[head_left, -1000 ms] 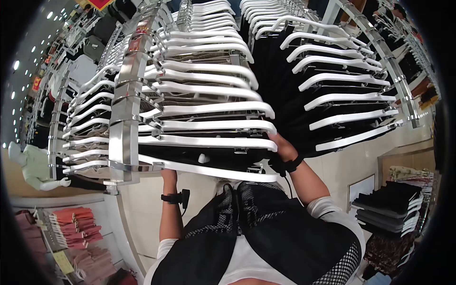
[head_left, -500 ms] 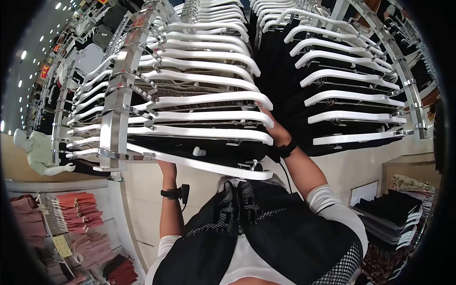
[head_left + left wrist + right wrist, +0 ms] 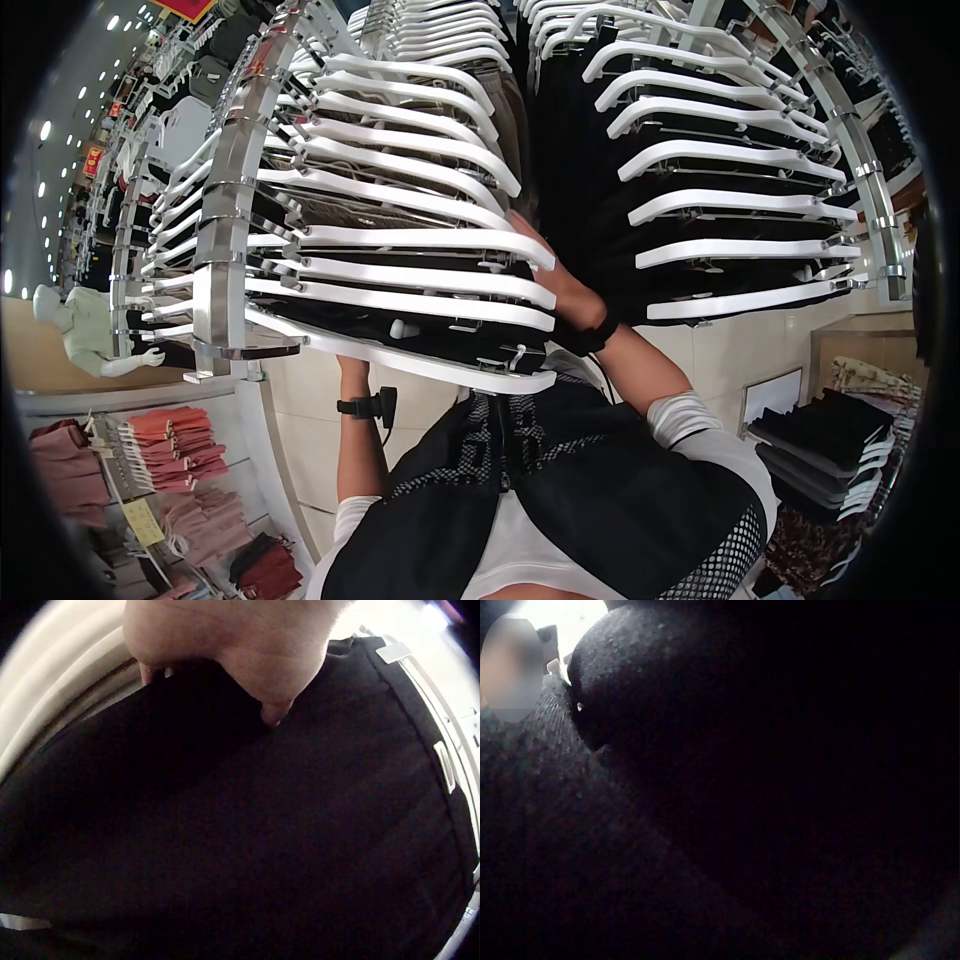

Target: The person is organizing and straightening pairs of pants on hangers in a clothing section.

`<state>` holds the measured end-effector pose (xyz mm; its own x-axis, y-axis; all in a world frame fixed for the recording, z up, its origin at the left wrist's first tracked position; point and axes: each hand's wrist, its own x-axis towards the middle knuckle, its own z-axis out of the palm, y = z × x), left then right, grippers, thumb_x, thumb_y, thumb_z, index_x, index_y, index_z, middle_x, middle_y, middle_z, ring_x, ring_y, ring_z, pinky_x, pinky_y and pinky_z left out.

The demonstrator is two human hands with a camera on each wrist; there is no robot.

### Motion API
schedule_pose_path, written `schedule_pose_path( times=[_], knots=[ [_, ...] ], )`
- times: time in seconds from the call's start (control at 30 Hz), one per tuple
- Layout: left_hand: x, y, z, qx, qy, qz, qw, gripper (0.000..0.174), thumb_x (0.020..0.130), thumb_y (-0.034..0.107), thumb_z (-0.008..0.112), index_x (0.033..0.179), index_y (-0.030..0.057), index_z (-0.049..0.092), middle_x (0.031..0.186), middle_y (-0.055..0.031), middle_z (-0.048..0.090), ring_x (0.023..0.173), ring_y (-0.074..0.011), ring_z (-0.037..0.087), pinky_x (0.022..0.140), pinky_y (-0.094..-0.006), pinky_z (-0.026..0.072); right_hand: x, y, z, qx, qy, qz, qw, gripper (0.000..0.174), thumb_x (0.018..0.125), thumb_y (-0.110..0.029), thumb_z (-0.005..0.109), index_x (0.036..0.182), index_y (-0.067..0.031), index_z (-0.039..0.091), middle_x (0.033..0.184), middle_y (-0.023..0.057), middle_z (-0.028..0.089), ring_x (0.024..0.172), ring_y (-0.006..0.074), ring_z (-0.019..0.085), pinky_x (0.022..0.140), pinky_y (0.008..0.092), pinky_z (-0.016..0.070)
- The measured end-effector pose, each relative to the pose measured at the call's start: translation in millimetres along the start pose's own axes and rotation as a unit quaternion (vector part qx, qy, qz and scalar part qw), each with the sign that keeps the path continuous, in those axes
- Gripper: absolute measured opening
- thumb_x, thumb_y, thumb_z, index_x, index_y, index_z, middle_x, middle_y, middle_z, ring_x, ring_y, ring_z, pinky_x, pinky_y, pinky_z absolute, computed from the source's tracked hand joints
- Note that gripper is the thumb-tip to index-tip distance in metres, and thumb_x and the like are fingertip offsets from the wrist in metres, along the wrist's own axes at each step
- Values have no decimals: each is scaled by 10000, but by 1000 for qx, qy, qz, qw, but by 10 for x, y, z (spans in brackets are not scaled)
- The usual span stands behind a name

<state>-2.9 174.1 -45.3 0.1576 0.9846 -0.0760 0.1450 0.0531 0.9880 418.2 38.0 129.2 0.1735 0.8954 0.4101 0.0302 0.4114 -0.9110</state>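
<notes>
In the head view, the right hand (image 3: 562, 288) reaches in at the right ends of the white hangers (image 3: 420, 240) on the near rail. Its fingers are hidden among the garments; only dark cloth fills most of the right wrist view. The left hand (image 3: 232, 637) pinches the edge of black trousers (image 3: 247, 825), thumb on the near face, other fingers behind. Clips (image 3: 445, 766) hold their waistband. In the head view the left hand (image 3: 352, 368) is mostly hidden under the frontmost hanger (image 3: 400, 358), which hangs slanted. Brown garments (image 3: 365, 215) hang farther back.
A chrome rail (image 3: 220, 230) carries the hangers at left. Another rail (image 3: 860, 180) at right bears more black garments (image 3: 590, 210). A mannequin (image 3: 90, 330) stands at far left. Pink clothes (image 3: 175, 445) hang lower left, dark folded clothes (image 3: 825, 440) lower right.
The right hand has moved left and deeper along the hanger ends. The near hangers have shifted left, and those behind now stand apart from the front few. The left hand stays low at the front.
</notes>
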Motion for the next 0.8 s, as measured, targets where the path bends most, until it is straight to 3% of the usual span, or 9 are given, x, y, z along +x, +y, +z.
schedule_pose_path(
  times=[0.1, 0.13, 0.17, 0.2, 0.27, 0.47, 0.57, 0.8],
  knots=[
    [208, -300, -124, -261, 69, -98, 958, 550, 1103, 346, 462, 1534, 6, 424, 1489, -204, 525, 1334, -307, 543, 1156, -448, 482, -10, -30, 9, -22, -28, -52, 998, 388, 1106, -229, 491, 1388, 35, 519, 1205, 186, 551, 1089, 280, 551, 963, 367, 448],
    [202, -235, -112, -307, 46, -115, 943, 604, 1119, 436, 348, 1531, 1, 426, 1503, -189, 518, 1332, -321, 547, 1145, -453, 496, -17, 37, 13, -12, -53, -13, 998, 388, 1106, -237, 488, 1386, 30, 522, 1194, 182, 548, 1066, 278, 550, 953, 369, 450],
    [199, -159, -55, -320, 39, -126, 938, 599, 1117, 431, 353, 1527, 1, 429, 1498, -189, 520, 1328, -320, 548, 1143, -451, 496, -23, 105, 18, -5, -77, 27, 997, 389, 1106, -244, 484, 1383, 25, 524, 1182, 179, 545, 1042, 276, 548, 943, 371, 452],
    [175, -80, -5, -310, 37, -125, 942, 594, 1115, 426, 357, 1522, 0, 433, 1493, -188, 523, 1325, -319, 549, 1141, -450, 496, -29, 174, 22, 1, -99, 66, 993, 389, 1106, -252, 480, 1381, 19, 527, 1170, 175, 542, 1019, 274, 547, 932, 372, 454],
    [121, -68, 23, -276, 29, -118, 954, 584, 1110, 415, 367, 1513, -1, 440, 1484, -187, 529, 1319, -318, 552, 1137, -448, 495, -43, 203, 44, 5, -88, 33, 996, 390, 1099, -241, 491, 1391, 15, 525, 1215, 176, 536, 1089, 293, 554, 987, 360, 442],
    [-4, -120, -1, -188, 26, -97, 977, 554, 1096, 383, 395, 1487, -4, 463, 1457, -184, 547, 1300, -314, 560, 1125, -442, 494, -123, 240, 97, -180, 35, -23, 983, 427, 1044, -172, 547, 1421, 26, 511, 1284, 178, 508, 1199, 340, 514, 1072, 392, 393],
    [-74, -141, -25, -156, 28, -91, 983, 540, 1089, 367, 409, 1473, -6, 474, 1443, -182, 555, 1291, -312, 564, 1119, -439, 493, -190, 283, 78, -135, 53, -7, 989, 445, 1016, -135, 570, 1419, 45, 512, 1294, 184, 506, 1220, 351, 499, 1088, 405, 376],
    [-182, -153, -58, -115, 28, -89, 989, 505, 1073, 330, 442, 1442, -9, 500, 1411, -179, 576, 1269, -307, 573, 1106, -431, 492, -217, 234, 49, -92, 4, -15, 996, 376, 1007, -101, 577, 1349, 55, 555, 1246, 201, 515, 1150, 340, 543, 1019, 375, 434]
  ],
)
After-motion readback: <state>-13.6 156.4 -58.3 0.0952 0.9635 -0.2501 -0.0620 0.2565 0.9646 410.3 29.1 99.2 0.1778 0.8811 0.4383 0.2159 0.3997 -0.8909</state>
